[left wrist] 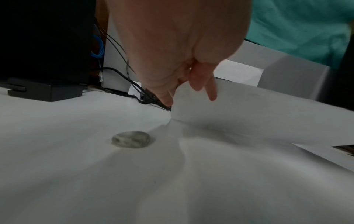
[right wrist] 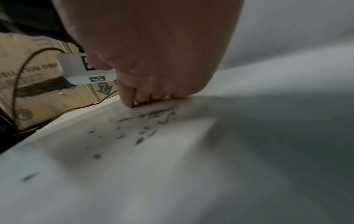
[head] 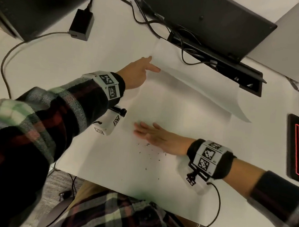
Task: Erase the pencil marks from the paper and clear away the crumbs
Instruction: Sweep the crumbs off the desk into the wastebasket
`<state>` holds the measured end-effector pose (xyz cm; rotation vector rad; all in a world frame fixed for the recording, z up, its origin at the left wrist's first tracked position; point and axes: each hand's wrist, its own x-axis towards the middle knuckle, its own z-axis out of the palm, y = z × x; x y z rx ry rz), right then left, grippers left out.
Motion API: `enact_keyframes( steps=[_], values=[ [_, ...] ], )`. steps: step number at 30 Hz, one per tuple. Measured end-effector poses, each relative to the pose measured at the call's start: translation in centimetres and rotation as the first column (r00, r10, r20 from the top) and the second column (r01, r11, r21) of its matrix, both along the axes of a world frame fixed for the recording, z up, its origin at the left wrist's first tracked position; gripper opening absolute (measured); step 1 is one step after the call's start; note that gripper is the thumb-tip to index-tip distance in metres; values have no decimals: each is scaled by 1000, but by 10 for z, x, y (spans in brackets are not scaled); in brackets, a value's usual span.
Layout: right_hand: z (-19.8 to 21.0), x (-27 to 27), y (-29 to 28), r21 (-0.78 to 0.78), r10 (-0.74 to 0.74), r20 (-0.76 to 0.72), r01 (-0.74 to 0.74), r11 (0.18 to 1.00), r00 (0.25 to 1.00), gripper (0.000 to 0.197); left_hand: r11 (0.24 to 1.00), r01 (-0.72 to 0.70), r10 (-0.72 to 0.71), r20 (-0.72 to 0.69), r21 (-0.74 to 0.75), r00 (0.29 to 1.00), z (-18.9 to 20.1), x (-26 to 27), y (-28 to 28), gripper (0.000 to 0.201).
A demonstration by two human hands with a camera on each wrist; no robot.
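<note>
While the left hand (head: pixel 137 72) pinched the far left corner of the paper (head: pixel 192 91) between thumb and fingers, lifting that far edge clear of the white desk (head: pixel 114 47), the right hand (head: pixel 154 134) lay flat with its fingers straight and together, holding nothing, its edge pressed to the surface near the paper's near edge. Dark eraser crumbs (head: pixel 150 149) were scattered on the desk just beside that hand, toward the near side; in the right wrist view they lay bunched against the fingertips (right wrist: pixel 132 101). A grey kneaded eraser (left wrist: pixel 131 139) sat on the desk to the left of the raised paper, though motion blur made its outline soft. A black power adapter (head: pixel 81 25) rested far to the left.
</note>
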<state>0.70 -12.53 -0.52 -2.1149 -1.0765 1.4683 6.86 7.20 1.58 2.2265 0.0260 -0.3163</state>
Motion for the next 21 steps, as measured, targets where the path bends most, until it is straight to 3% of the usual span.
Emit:
enact_keyframes(
  steps=[2, 5, 8, 11, 15, 17, 18, 21],
  values=[
    [10, -4, -7, 10, -253, -170, 258, 966, 952, 60, 1000, -22, 22, -29, 1, 999, 0, -8, -3, 48],
    [21, 9, -19, 106, -450, -108, 460, 881, 887, 89, 1000, -12, 12, -103, 6, 995, -1, -23, -6, 45],
    [22, 26, -34, 115, -504, 45, 496, 860, 863, 110, 998, 57, -53, -125, 32, 991, -8, -39, -9, 49],
    [11, 17, -35, 44, -321, 176, 318, 947, 931, 123, 980, 131, -113, -123, 150, 986, -24, -51, -12, 53],
    [-9, -29, -30, 70, -156, 119, 149, 986, 981, 114, 940, 184, -126, -210, 286, 970, -36, -66, -14, 59],
    [-3, -49, -32, 122, -290, -57, 295, 948, 955, 106, 943, 168, -112, -199, 287, 973, -37, -74, -16, 59],
    [3, -54, -35, 143, -404, -122, 419, 897, 907, 102, 942, 162, -108, -193, 292, 975, -37, -79, -18, 59],
    [22, -51, -48, 154, -682, -110, 690, 707, 723, 68, 927, 177, -104, -227, 332, 968, -41, -93, -24, 66]
  ],
)
